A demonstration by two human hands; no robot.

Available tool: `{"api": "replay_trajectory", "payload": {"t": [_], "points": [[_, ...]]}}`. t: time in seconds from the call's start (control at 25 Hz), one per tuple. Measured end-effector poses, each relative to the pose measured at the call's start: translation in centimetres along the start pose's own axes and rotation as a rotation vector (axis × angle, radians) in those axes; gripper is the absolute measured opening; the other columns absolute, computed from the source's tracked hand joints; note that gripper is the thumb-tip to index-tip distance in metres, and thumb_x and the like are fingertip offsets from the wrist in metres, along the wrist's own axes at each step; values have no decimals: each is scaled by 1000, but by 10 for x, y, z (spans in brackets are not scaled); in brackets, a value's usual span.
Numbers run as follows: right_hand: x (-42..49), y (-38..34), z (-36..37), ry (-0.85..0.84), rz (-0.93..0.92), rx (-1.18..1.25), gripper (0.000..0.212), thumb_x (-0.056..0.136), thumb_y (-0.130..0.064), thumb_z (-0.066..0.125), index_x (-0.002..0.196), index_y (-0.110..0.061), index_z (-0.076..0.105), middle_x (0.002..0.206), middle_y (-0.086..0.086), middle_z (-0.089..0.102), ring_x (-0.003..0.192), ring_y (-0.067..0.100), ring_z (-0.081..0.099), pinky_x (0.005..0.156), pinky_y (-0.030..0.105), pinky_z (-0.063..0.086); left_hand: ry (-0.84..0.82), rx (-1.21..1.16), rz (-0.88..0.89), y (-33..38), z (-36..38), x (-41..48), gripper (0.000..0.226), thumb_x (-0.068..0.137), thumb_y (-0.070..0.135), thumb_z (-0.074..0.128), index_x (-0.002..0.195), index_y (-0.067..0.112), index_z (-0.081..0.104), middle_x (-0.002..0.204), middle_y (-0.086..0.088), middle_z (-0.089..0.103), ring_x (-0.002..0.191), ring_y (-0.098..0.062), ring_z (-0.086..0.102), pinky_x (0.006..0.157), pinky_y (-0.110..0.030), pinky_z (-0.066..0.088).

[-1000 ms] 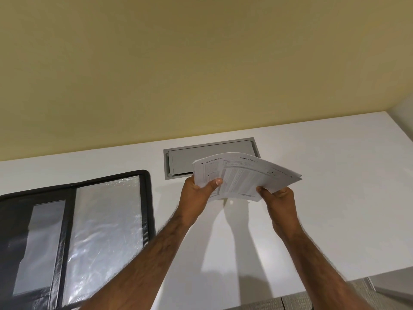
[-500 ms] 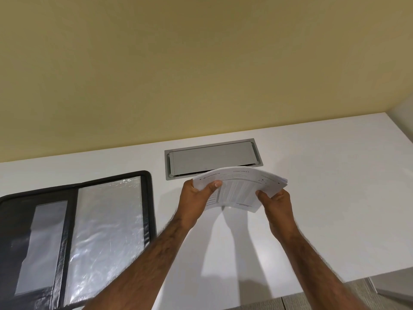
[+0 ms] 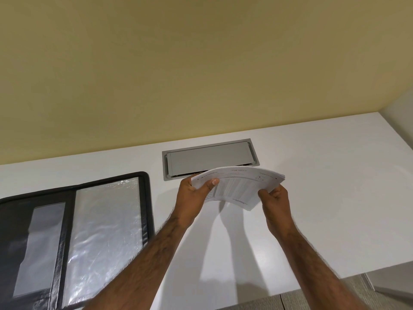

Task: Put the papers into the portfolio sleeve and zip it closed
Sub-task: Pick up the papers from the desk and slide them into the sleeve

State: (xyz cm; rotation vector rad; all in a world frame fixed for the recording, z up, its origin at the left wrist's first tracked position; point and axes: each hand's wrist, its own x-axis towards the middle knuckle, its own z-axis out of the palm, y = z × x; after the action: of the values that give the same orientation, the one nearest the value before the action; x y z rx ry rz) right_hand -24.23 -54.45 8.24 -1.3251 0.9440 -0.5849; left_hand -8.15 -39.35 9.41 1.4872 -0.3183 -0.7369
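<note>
A stack of printed white papers (image 3: pixel 239 186) hangs in the air above the white table (image 3: pixel 324 198), bowed upward in the middle. My left hand (image 3: pixel 192 198) grips its left edge with the thumb on top. My right hand (image 3: pixel 274 204) grips its right edge from below. The black portfolio (image 3: pixel 69 233) lies open flat at the left of the table, with a shiny clear plastic sleeve (image 3: pixel 105 238) on its right half and pockets on its left half. Its zipper is not visible.
A grey cable-box lid (image 3: pixel 210 158) is set into the table just behind the papers. A yellow wall rises behind the table. The table's front edge and grey floor (image 3: pixel 312 298) show at the lower right.
The papers have been squared from a fanned spread into a tidier stack and tilted flatter and lower. Both hands stayed at its edges.
</note>
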Motion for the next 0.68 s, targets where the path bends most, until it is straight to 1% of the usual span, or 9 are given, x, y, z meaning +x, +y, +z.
{"api": "replay_trajectory", "payload": {"t": [0.08,0.2,0.28,0.36,0.44,0.52,0.6,0.64,0.68], "points": [[-1,-1,0,-5,4,-8,42,72,-2,45,93,-27,71,81,-8,71,73,4,62,60,17,50,-18,3,3,-3,0,-1,27,79,32,84,105,24,78,101,5,80,93,-10,75,77,-19,57],[-3,2,1,15,22,-23,42,76,4,45,95,-23,70,85,-5,73,77,7,65,63,19,53,-1,7,-22,-7,2,-3,20,84,24,82,103,27,78,99,8,80,91,-7,75,77,-18,56],[-2,1,1,32,19,-22,41,75,0,46,96,-25,71,86,-5,74,77,5,66,62,19,53,16,6,-24,-7,2,-1,21,84,25,82,104,26,77,99,8,80,91,-6,75,76,-18,57],[0,1,0,27,15,-38,41,71,-5,48,97,-27,71,86,-6,74,76,4,66,62,17,53,15,2,-31,-11,0,1,23,83,24,83,106,25,77,101,8,80,93,-8,75,80,-20,60],[0,5,0,11,19,-75,40,70,-8,48,98,-25,70,85,-7,74,75,4,65,60,18,52,31,0,-44,-14,1,-1,20,84,20,82,102,28,77,98,12,80,91,-5,75,79,-19,59],[1,10,-2,1,27,-118,36,71,-9,48,97,-22,69,84,-7,73,76,7,64,61,21,51,50,9,-47,-15,5,-3,21,86,16,80,99,31,76,95,15,80,89,-1,74,77,-17,57],[0,12,-4,-4,24,-129,29,74,-7,48,90,-21,67,78,-9,70,74,13,61,61,25,49,54,16,-45,-11,8,-5,21,87,14,79,98,32,77,97,12,80,91,-4,75,80,-19,57],[-1,13,-5,-14,12,-124,27,76,-4,50,88,-22,66,79,-8,70,76,15,62,63,29,50,55,15,-37,-7,6,-5,22,87,14,78,96,34,78,98,11,80,92,-5,75,81,-21,57],[-1,12,-5,-33,-2,-122,27,80,-1,52,90,-22,66,84,-6,72,79,17,64,67,34,52,50,18,-25,-2,2,-5,23,87,15,78,93,38,79,97,12,80,91,-5,75,80,-20,58]]}}
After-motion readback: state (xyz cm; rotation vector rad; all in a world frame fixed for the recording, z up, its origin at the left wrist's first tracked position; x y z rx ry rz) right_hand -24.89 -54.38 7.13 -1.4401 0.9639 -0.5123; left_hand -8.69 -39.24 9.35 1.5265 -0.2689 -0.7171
